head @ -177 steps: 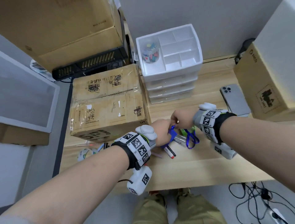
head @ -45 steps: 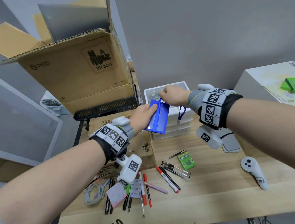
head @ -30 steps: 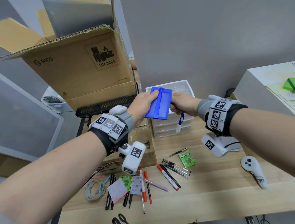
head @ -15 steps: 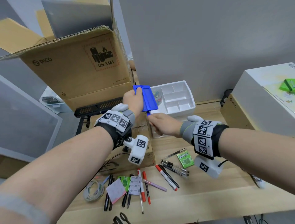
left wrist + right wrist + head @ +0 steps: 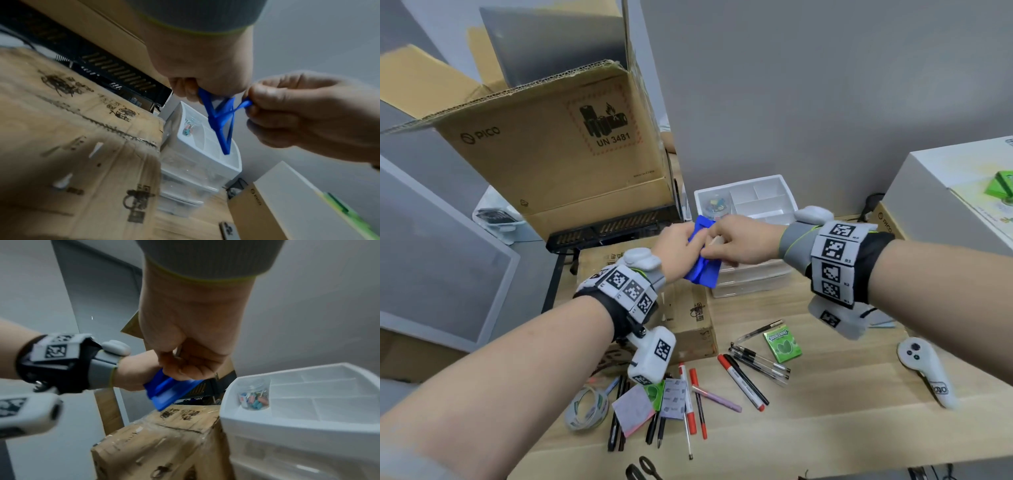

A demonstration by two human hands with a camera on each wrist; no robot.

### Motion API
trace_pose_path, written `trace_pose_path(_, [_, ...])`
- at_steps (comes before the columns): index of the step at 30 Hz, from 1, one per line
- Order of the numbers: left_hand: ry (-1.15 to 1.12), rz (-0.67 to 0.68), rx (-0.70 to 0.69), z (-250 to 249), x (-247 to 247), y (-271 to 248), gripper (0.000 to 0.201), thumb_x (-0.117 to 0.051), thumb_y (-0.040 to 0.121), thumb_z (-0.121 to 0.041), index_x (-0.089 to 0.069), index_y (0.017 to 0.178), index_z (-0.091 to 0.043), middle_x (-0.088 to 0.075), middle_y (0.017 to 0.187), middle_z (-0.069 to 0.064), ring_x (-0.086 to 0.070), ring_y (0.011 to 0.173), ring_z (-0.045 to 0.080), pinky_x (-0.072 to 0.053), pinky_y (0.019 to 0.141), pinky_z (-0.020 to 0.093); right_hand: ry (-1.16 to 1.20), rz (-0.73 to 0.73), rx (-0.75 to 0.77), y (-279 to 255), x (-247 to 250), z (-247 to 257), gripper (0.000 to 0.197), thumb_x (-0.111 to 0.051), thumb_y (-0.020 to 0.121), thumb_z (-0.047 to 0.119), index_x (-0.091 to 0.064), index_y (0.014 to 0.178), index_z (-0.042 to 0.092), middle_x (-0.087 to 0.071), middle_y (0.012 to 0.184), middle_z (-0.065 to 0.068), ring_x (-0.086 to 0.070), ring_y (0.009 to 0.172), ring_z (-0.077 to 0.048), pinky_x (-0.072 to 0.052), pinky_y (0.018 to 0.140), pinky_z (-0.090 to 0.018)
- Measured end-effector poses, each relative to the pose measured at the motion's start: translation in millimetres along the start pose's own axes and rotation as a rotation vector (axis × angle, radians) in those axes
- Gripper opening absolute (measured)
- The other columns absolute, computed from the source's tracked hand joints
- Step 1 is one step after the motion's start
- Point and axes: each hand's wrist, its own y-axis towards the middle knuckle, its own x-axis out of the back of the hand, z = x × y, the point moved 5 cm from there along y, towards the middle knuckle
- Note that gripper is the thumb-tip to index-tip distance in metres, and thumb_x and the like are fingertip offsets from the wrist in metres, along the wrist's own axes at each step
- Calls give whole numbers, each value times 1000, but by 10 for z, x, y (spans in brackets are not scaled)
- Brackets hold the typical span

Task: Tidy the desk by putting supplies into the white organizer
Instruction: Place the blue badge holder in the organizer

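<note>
A blue badge holder (image 5: 703, 270) is held in the air just left of the white organizer (image 5: 784, 195). My left hand (image 5: 678, 245) grips the holder's upper part (image 5: 164, 388). My right hand (image 5: 736, 241) pinches its blue lanyard strap (image 5: 245, 104) against the holder. In the left wrist view the holder's (image 5: 220, 129) edge hangs over the organizer's (image 5: 232, 168) compartments. A small clear jar of coloured clips (image 5: 254, 400) stands in the organizer's (image 5: 246, 417) front left compartment; the other compartments look bare.
Pens, markers, sticky notes, tape roll (image 5: 587, 409), scissors (image 5: 642, 471) and a green gum pack (image 5: 782, 344) lie on the wooden desk (image 5: 825, 421). A white controller (image 5: 926, 370) lies at right. Cardboard boxes (image 5: 558, 150) stand left of the organizer, a white box (image 5: 945, 192) at right.
The left hand lowered the blue holder from above the organizer's left corner. The right hand rose from below and joined it at the holder with the strap.
</note>
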Motion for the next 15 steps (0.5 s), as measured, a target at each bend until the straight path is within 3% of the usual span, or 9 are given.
trace_pose_path(4, [-154, 165, 57, -1, -132, -29, 43, -51, 102, -35, -50, 67, -11, -49, 63, -2, -39, 58, 13, -33, 58, 28, -177, -127, 68, 7, 142, -81, 41, -72, 78, 47, -65, 68, 7, -58, 71, -11, -47, 67, -19, -44, 64, -41])
trace_pose_path(7, [-201, 183, 100, 3, -107, -16, 42, -50, 103, -37, -48, 68, -14, -51, 66, 2, -41, 61, 16, -33, 60, 29, -109, -221, 146, -4, 172, -88, 35, -81, 76, 39, -74, 76, 5, -59, 99, -7, -52, 92, -22, -46, 80, -36])
trace_pose_path(8, [-223, 186, 120, 0, -93, -11, 39, -50, 103, -36, -50, 71, -13, -52, 69, 5, -43, 62, 17, -34, 61, 29, -38, -230, 123, -6, 179, -113, 32, -83, 74, 37, -75, 78, 6, -59, 104, -5, -55, 94, -21, -47, 81, -33])
trace_pose_path(12, [-288, 213, 146, 17, -78, -11, 33, -50, 102, -34, -58, 81, -10, -61, 74, 7, -52, 64, 19, -40, 63, 29, 240, -159, -46, 1, 115, -231, 29, -86, 73, 29, -70, 78, 5, -65, 78, -7, -57, 57, -17, -49, 57, -30])
trace_pose_path(15, [-333, 210, 150, 17, -77, -38, 33, -55, 100, -36, -61, 85, -8, -66, 75, 3, -57, 63, 14, -45, 63, 29, 328, -140, -81, -15, 103, -254, 25, -85, 76, 21, -69, 81, 3, -64, 71, -11, -57, 57, -20, -48, 58, -34])
